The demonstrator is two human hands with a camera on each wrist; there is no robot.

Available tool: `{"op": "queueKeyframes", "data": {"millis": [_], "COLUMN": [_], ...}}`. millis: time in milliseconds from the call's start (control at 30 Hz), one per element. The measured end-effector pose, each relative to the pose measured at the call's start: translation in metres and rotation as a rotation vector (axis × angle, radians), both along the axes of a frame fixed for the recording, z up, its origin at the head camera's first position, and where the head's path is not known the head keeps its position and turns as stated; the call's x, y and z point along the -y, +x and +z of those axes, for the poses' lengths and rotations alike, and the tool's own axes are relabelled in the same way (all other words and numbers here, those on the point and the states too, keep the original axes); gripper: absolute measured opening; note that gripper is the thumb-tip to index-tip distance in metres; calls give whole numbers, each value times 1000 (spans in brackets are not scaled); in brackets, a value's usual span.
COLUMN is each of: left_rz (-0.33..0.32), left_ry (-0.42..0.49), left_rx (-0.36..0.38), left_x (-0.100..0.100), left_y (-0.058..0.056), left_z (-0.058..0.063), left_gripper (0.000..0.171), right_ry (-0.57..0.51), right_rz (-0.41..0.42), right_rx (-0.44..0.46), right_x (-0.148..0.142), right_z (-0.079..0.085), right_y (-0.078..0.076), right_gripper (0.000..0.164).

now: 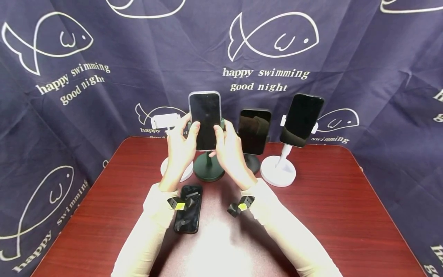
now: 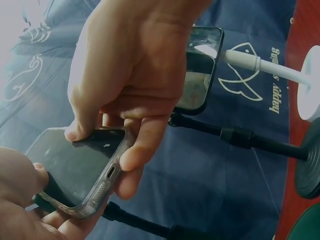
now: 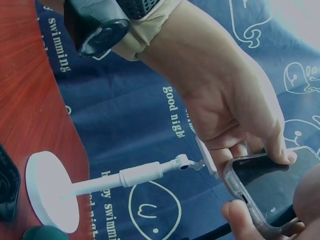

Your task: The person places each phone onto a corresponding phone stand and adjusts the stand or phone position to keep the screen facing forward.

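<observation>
A smartphone (image 1: pixel 205 111) in a clear case stands upright, its dark screen towards me, in the clamp of a green phone stand (image 1: pixel 209 169). My left hand (image 1: pixel 181 149) grips the phone's left side, thumb on the screen edge. On the opposite side my right hand (image 1: pixel 229 149) holds it the same way. The left wrist view shows the charging port on the phone's lower edge (image 2: pixel 111 172), with the right hand (image 2: pixel 130 65) above. Seen from the right wrist, the left hand (image 3: pixel 225 95) pinches the phone (image 3: pixel 265 185). Fingers behind the phone are partly hidden.
A white stand (image 1: pixel 165 121) with a bare holder is at left, partly behind my left hand. To the right are a black stand holding a phone (image 1: pixel 255 130) and a white stand (image 1: pixel 278 171) bearing another phone (image 1: pixel 302 119). One more phone (image 1: pixel 188 219) lies on the red table (image 1: pixel 93 215).
</observation>
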State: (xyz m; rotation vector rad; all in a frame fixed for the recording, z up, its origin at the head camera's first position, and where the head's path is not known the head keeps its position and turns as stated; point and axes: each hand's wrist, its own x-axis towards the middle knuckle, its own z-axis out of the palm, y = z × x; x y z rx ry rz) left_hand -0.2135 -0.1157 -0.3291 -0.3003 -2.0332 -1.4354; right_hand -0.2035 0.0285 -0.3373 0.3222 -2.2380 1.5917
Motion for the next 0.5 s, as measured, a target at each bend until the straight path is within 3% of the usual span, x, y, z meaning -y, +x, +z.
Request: {"op": "queueKeyframes", "data": {"millis": [367, 500], "left_rz": [62, 24], "left_ry": [-14, 15], "left_rx": [3, 13], "left_x": [-6, -6], "left_y": [0, 0], "left_z": [-2, -5], "left_gripper": [41, 44], "right_ry": [2, -33], "right_rz": [25, 46], "right_rx": [16, 44], "right_x": [-4, -6], "right_z": [0, -2], "right_y": [-4, -3], "right_gripper": [45, 44]}}
